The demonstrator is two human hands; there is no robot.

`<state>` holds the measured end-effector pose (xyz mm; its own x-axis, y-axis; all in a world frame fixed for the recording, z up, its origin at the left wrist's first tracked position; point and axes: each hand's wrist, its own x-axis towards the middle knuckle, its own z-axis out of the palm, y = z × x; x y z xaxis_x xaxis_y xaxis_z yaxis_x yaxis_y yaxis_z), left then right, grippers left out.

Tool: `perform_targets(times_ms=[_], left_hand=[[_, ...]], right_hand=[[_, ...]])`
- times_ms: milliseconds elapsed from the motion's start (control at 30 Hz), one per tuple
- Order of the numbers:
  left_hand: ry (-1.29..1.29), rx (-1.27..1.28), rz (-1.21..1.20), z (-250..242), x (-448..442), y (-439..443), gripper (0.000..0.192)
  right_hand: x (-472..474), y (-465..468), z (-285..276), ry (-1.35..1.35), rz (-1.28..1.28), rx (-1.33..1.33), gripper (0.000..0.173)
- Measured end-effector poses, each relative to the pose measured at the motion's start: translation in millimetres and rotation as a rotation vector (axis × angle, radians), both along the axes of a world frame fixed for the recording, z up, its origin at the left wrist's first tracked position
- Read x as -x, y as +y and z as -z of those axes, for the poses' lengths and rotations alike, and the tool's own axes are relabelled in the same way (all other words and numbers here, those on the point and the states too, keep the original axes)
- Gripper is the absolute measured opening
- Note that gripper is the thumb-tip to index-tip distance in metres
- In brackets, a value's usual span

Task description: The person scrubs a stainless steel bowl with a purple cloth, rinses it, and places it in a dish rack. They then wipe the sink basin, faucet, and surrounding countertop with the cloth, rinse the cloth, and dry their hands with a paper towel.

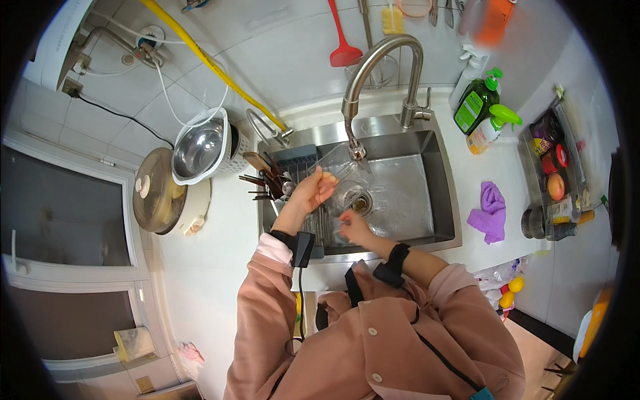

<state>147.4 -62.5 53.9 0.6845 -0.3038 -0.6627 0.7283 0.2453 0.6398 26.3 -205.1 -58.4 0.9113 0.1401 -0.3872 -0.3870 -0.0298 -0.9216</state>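
Note:
My left hand (319, 189) grips the edge of a clear, transparent container (345, 170), tilted under the spout of the steel gooseneck faucet (356, 149). Its exact shape is hard to make out. My right hand (356, 228) is at the container's lower side near the drain (361, 202), fingers curled and slightly blurred; whether it grips anything cannot be told. Both hands are over the stainless steel sink (405, 200). Left of them, a grey dish rack (298, 154) holds chopsticks and other dark-handled utensils (270, 182).
A steel bowl (200, 150) in a white basket and a lidded electric cooker (160, 195) stand left. On the right are a green soap bottle (475, 107), a spray bottle (487, 134), a purple cloth (489, 212) and a rack of jars (552, 165). A red spatula (345, 54) hangs behind.

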Motion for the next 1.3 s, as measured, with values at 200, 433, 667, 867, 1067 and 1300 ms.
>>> perform_targets(times_ms=[200, 433, 667, 867, 1067, 1300], left_hand=[[0.034, -0.061, 0.020, -2.2, 0.0, -6.1, 0.038], [0.011, -0.093, 0.070, 17.6, 2.8, -23.1, 0.041], [-0.029, -0.042, 0.152, 64.1, -0.2, -59.8, 0.032], [-0.154, -0.077, 0.296, 111.9, 25.7, -76.3, 0.024], [-0.730, -0.635, 0.492, 116.1, 67.3, -93.5, 0.024], [-0.744, -0.802, 0.711, 70.3, 78.7, -93.0, 0.022]], right_hand=[[22.5, 84.3, 11.0, -0.341, -0.426, 0.049, 0.054], [25.2, 65.6, -13.4, -0.524, -0.771, -0.026, 0.048], [10.5, -72.6, -50.9, -0.288, -0.785, 0.170, 0.032], [-5.4, -212.8, -50.8, -0.186, -0.311, 0.199, 0.024], [-68.5, -289.4, -70.2, -0.239, -0.014, 0.264, 0.023], [-162.4, -320.1, -58.5, -0.532, 0.268, 0.802, 0.046]])
